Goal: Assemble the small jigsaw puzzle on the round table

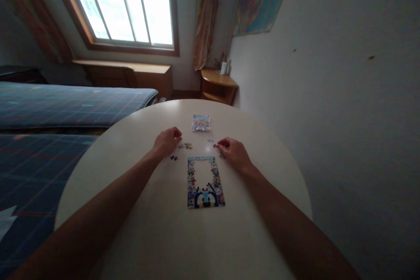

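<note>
A jigsaw puzzle (206, 200) with a blue cartoon dog along its near edge lies on the white round table (203, 245). Its border is joined and its middle shows bare tabletop. My right hand (235, 152) is closed at the fingertips on a small reddish puzzle piece (215, 145), right of the puzzle's far end. My left hand (166, 141) is closed in a pinch beyond the puzzle's left side; what it holds is too small to make out. Near it lie several loose colourful pieces (187, 145) and dark pieces (174, 157). Pale blue pieces (210, 140) lie between the hands.
A small printed picture sheet (201, 123) lies beyond my hands. A bed with a plaid cover (65, 107) stands to the left, a white wall (344, 118) to the right. Past the table are a wooden corner shelf (218, 78) and a desk (141, 68) under the window.
</note>
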Demonstrator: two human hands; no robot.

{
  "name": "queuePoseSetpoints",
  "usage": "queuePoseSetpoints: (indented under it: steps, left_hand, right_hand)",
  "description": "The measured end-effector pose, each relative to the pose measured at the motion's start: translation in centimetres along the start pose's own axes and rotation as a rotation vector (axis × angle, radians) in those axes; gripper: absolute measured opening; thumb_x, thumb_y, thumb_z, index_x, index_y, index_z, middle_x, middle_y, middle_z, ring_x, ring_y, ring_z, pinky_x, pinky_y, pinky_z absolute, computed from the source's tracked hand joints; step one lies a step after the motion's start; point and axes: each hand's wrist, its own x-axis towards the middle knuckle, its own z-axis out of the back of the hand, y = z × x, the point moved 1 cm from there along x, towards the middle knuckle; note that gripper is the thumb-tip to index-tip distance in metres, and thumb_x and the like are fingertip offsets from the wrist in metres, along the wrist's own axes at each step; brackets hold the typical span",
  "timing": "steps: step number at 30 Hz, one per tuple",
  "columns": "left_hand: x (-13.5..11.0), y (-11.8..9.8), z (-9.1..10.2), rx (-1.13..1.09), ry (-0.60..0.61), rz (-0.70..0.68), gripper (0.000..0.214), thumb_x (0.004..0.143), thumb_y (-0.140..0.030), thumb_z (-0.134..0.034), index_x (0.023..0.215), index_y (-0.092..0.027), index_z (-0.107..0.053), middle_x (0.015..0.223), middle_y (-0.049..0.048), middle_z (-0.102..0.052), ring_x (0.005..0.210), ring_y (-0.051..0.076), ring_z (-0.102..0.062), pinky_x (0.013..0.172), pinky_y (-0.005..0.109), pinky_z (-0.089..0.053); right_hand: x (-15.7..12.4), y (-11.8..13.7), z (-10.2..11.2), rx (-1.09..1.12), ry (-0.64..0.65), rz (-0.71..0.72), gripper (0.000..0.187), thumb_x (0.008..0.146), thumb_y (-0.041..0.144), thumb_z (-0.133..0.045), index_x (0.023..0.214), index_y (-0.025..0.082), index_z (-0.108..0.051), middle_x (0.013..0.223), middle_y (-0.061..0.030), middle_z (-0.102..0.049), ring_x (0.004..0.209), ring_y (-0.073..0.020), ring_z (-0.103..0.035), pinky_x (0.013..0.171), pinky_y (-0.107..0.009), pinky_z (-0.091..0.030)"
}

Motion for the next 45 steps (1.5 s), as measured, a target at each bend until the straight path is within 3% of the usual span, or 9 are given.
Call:
queuePoseSetpoints:
  steps: [4,9,12,16,23,27,31,39,45]
  left_hand:
    - [-1.8,-1.0,0.1,-0.237,0.005,-0.031,0.011,0.083,-0.024,-0.063,0.092,-0.018,-0.066,0.099,0.0061,-0.075,0.088,0.018,-0.07,0.081,0.03,-0.053]
    - [-4.8,-3.1,0.1,-0.49,0.093,-0.043,0.019,0.083,-0.033,-0.065,0.091,-0.016,-0.064,0.09,0.0062,-0.076,0.082,0.017,-0.072,0.072,0.028,-0.056]
    - [-6.1,-4.0,0.0,-0.804,0.196,0.046,0.024,0.077,-0.035,-0.072,0.086,-0.015,-0.062,0.089,0.008,-0.075,0.083,0.02,-0.072,0.072,0.03,-0.055]
    - [-7.0,-4.7,-0.1,-0.909,0.252,0.081,0.025,0.076,-0.034,-0.075,0.086,-0.015,-0.061,0.089,0.0083,-0.075,0.082,0.02,-0.073,0.073,0.031,-0.055]
    - [-6.7,-4.3,0.0,-0.785,0.225,0.059,0.017,0.082,-0.029,-0.069,0.087,-0.016,-0.06,0.089,0.0076,-0.074,0.078,0.018,-0.072,0.068,0.029,-0.055]
    - [-5.7,-2.5,0.1,-0.447,0.097,-0.033,0.013,0.082,-0.028,-0.067,0.085,-0.016,-0.063,0.085,0.0059,-0.074,0.074,0.017,-0.069,0.064,0.027,-0.053]
    - [-5.0,-0.9,-0.1,-0.156,0.021,-0.069,0.013,0.083,-0.028,-0.065,0.091,-0.018,-0.066,0.085,0.0042,-0.073,0.075,0.017,-0.068,0.067,0.027,-0.05]
    - [-5.3,-1.0,0.0,0.012,0.02,-0.104,0.012,0.085,-0.026,-0.06,0.091,-0.019,-0.069,0.091,0.0058,-0.073,0.081,0.02,-0.066,0.074,0.03,-0.047]
    - [-5.5,-1.0,0.0,0.048,0.048,-0.158,0.014,0.087,-0.025,-0.059,0.093,-0.02,-0.071,0.094,0.0049,-0.074,0.085,0.021,-0.067,0.078,0.03,-0.048]
  right_hand:
    - [0.0,0.3,-0.1,-0.009,0.005,0.014,0.013,0.086,0.027,-0.064,0.094,0.021,-0.073,0.09,-0.0047,-0.076,0.081,-0.0179,-0.069,0.076,-0.029,-0.05]
    - [0.1,0.4,-0.2,-0.046,0.016,0.021,0.014,0.086,0.029,-0.064,0.094,0.022,-0.075,0.091,-0.0047,-0.076,0.084,-0.0192,-0.069,0.078,-0.03,-0.049]
    - [0.0,0.7,-0.1,-0.065,-0.013,0.051,0.015,0.087,0.03,-0.064,0.093,0.022,-0.075,0.096,-0.0054,-0.075,0.086,-0.02,-0.067,0.081,-0.031,-0.048]
    - [-1.0,2.0,0.4,0.023,-0.028,0.149,0.018,0.089,0.031,-0.062,0.096,0.022,-0.076,0.094,-0.0051,-0.075,0.089,-0.02,-0.065,0.084,-0.032,-0.047]
    - [-2.3,3.7,0.3,0.097,0.001,0.299,0.02,0.091,0.03,-0.059,0.103,0.024,-0.074,0.09,-0.0027,-0.074,0.086,-0.017,-0.065,0.085,-0.03,-0.046]
    - [-1.4,2.1,0.1,-0.091,-0.015,0.214,0.021,0.089,0.026,-0.061,0.105,0.022,-0.073,0.109,-0.0068,-0.072,0.103,-0.0217,-0.061,0.094,-0.035,-0.042]
    - [-0.6,0.6,0.1,-0.204,-0.025,0.083,0.029,0.086,0.038,-0.065,0.11,0.023,-0.072,0.122,-0.0085,-0.065,0.113,-0.0257,-0.055,0.097,-0.04,-0.039]
    - [-0.4,0.5,-0.4,-0.17,0.039,0.008,0.022,0.085,0.04,-0.064,0.1,0.031,-0.076,0.12,-0.0058,-0.064,0.114,-0.027,-0.052,0.095,-0.044,-0.036]
    - [0.1,0.4,-0.5,-0.141,0.081,-0.035,0.017,0.082,0.038,-0.067,0.089,0.026,-0.077,0.12,-0.0059,-0.065,0.114,-0.0279,-0.052,0.092,-0.042,-0.036]
